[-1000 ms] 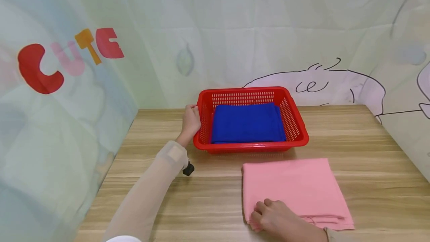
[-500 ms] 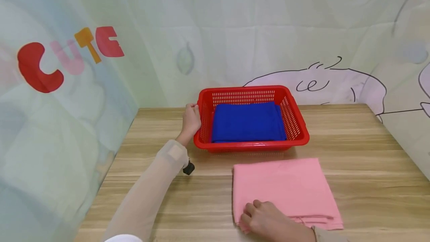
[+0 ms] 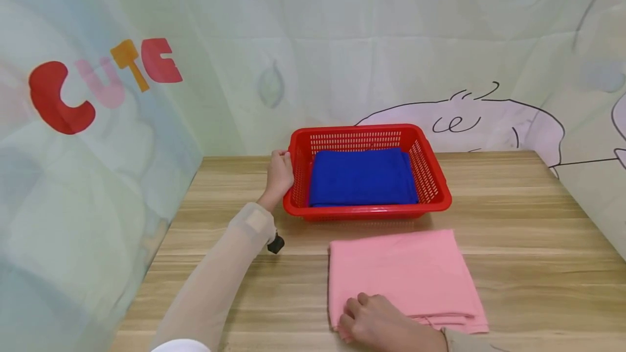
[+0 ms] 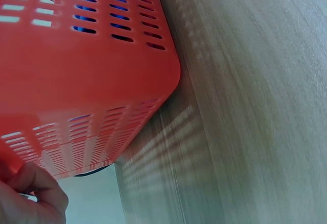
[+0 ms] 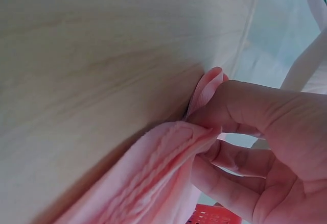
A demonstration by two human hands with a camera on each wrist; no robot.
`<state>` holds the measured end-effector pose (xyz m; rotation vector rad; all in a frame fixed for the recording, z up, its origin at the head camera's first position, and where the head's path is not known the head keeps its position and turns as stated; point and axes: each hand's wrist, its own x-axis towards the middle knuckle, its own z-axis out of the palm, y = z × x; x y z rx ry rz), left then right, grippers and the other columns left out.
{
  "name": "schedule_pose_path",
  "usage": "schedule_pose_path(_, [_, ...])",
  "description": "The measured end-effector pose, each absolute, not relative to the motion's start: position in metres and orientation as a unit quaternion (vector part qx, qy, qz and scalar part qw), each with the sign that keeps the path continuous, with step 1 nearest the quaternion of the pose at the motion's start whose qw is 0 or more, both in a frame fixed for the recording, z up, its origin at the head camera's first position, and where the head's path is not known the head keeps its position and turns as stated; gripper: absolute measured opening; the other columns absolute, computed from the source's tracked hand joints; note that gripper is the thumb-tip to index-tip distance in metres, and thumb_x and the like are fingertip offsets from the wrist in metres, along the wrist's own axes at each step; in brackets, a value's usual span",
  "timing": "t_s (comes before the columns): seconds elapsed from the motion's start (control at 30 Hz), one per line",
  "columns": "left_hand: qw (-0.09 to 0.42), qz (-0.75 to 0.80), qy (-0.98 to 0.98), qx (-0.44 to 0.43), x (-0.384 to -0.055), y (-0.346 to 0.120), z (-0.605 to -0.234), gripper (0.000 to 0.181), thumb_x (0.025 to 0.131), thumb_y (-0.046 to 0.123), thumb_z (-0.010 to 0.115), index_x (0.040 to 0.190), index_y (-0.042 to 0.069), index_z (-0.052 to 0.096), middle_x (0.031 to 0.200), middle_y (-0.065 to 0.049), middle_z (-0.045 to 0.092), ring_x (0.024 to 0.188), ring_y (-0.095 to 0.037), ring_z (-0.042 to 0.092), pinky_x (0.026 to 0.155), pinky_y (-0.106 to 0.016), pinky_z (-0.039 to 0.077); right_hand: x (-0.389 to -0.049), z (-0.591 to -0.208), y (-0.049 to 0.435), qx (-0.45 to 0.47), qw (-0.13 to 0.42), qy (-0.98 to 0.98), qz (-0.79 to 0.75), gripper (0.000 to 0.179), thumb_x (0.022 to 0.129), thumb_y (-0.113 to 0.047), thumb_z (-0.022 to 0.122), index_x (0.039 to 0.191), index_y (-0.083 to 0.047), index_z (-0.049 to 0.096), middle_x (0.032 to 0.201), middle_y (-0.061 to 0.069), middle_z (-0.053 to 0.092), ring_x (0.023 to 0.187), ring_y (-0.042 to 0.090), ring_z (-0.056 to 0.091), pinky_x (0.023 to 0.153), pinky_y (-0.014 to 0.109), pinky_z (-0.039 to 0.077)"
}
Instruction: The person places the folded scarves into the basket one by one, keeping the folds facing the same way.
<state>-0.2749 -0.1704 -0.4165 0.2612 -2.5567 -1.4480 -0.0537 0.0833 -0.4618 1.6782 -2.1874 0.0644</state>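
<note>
A red plastic basket (image 3: 367, 212) with slotted walls stands at the back of the table, and a folded blue cloth (image 3: 362, 178) lies inside it. My left hand (image 3: 280, 173) grips the basket's left rim, its fingers curled over the edge, as the left wrist view also shows. In front of the basket a folded pink cloth (image 3: 401, 270) lies flat. My right hand (image 3: 374, 322) pinches the near left corner of that cloth. In the right wrist view, thumb and fingers (image 5: 230, 183) close on the pink layers from both sides.
The wood-grain table (image 3: 528, 243) ends at the back against a printed curtain (image 3: 235, 69) with a cartoon figure. More curtain, lettered "CUTE", hangs along the left side. A black device (image 3: 275, 244) sits at my left wrist.
The pink cloth has slid left across the table with my right hand pinching its corner. My left hand and the basket have stayed where they were.
</note>
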Motion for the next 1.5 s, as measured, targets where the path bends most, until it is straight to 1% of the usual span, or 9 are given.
schedule_pose_path(0.23, [0.088, -0.492, -0.862, 0.091, -0.275, -0.169, -0.416, 0.037, 0.110, 0.020, 0.033, 0.135, -0.007, 0.040, 0.111, -0.025, 0.057, 0.093, -0.036, 0.063, 0.082, -0.045, 0.057, -0.053, -0.462, 0.074, 0.605, 0.195, -0.771, 0.031, 0.019, 0.082, -0.036, 0.075, 0.077, -0.023, 0.062, 0.068, -0.010, 0.048, 0.054, 0.004, 0.033, 0.045, 0.013, 0.019])
schedule_pose_path(0.37, [0.087, -0.493, -0.861, 0.094, -0.274, -0.169, -0.416, 0.037, 0.110, 0.020, 0.033, 0.135, -0.006, 0.040, 0.110, -0.025, 0.057, 0.092, -0.035, 0.063, 0.081, -0.045, 0.057, -0.052, -0.462, 0.068, 0.614, 0.201, -0.763, 0.036, 0.018, 0.081, -0.035, 0.075, 0.076, -0.023, 0.062, 0.069, -0.009, 0.050, 0.054, 0.004, 0.034, 0.045, 0.013, 0.019])
schedule_pose_path(0.63, [0.086, -0.494, -0.860, 0.093, -0.274, -0.169, -0.416, 0.037, 0.110, 0.020, 0.033, 0.135, -0.006, 0.039, 0.110, -0.024, 0.057, 0.092, -0.035, 0.063, 0.082, -0.045, 0.057, -0.047, -0.456, 0.059, 0.612, 0.109, -0.783, 0.039, 0.021, 0.090, -0.043, 0.067, 0.086, -0.022, 0.067, 0.074, -0.008, 0.053, 0.056, 0.004, 0.037, 0.044, 0.015, 0.020])
schedule_pose_path(0.77, [0.084, -0.500, -0.857, 0.093, -0.274, -0.170, -0.416, 0.037, 0.110, 0.021, 0.033, 0.136, -0.006, 0.039, 0.110, -0.024, 0.056, 0.092, -0.035, 0.063, 0.081, -0.045, 0.058, -0.046, -0.456, 0.055, 0.612, 0.109, -0.782, 0.029, 0.023, 0.092, -0.044, 0.065, 0.087, -0.022, 0.068, 0.075, -0.007, 0.054, 0.057, 0.005, 0.038, 0.044, 0.015, 0.020])
schedule_pose_path(0.9, [0.083, -0.503, -0.855, 0.092, -0.274, -0.170, -0.416, 0.038, 0.110, 0.021, 0.033, 0.136, -0.006, 0.039, 0.110, -0.024, 0.057, 0.092, -0.035, 0.063, 0.080, -0.045, 0.058, -0.046, -0.455, 0.052, 0.618, 0.078, -0.782, 0.028, 0.026, 0.095, -0.047, 0.061, 0.092, -0.023, 0.070, 0.077, -0.009, 0.055, 0.059, 0.003, 0.039, 0.045, 0.014, 0.022])
schedule_pose_path(1.1, [0.086, -0.497, -0.859, 0.091, -0.274, -0.170, -0.416, 0.037, 0.110, 0.021, 0.033, 0.135, -0.006, 0.039, 0.111, -0.024, 0.057, 0.093, -0.035, 0.063, 0.082, -0.046, 0.057, -0.045, -0.456, 0.048, 0.616, 0.091, -0.782, 0.014, 0.031, 0.097, -0.049, 0.057, 0.092, -0.022, 0.071, 0.077, -0.008, 0.055, 0.060, 0.003, 0.039, 0.046, 0.014, 0.022])
schedule_pose_path(1.3, [0.094, -0.489, -0.862, 0.089, -0.275, -0.169, -0.413, 0.037, 0.110, 0.019, 0.033, 0.135, -0.007, 0.040, 0.112, -0.026, 0.056, 0.096, -0.037, 0.061, 0.085, -0.046, 0.056, -0.048, -0.455, 0.049, 0.608, 0.038, -0.792, 0.046, 0.033, 0.098, -0.051, 0.055, 0.094, -0.022, 0.070, 0.076, -0.009, 0.053, 0.060, 0.001, 0.037, 0.046, 0.012, 0.024])
schedule_pose_path(1.4, [0.094, -0.476, -0.870, 0.091, -0.275, -0.170, -0.413, 0.037, 0.110, 0.019, 0.033, 0.135, -0.008, 0.040, 0.113, -0.026, 0.057, 0.097, -0.038, 0.061, 0.086, -0.047, 0.054, -0.048, -0.456, 0.051, 0.610, 0.040, -0.789, 0.054, 0.032, 0.099, -0.050, 0.055, 0.094, -0.021, 0.069, 0.076, -0.009, 0.052, 0.061, 0.001, 0.037, 0.046, 0.012, 0.025])
schedule_pose_path(1.5, [0.089, -0.465, -0.876, 0.091, -0.274, -0.170, -0.412, 0.037, 0.110, 0.019, 0.032, 0.135, -0.009, 0.040, 0.112, -0.027, 0.057, 0.097, -0.038, 0.061, 0.087, -0.047, 0.054, -0.047, -0.458, 0.053, 0.613, 0.069, -0.785, 0.054, 0.031, 0.098, -0.048, 0.057, 0.092, -0.019, 0.068, 0.076, -0.009, 0.051, 0.061, 0.001, 0.038, 0.046, 0.012, 0.025])
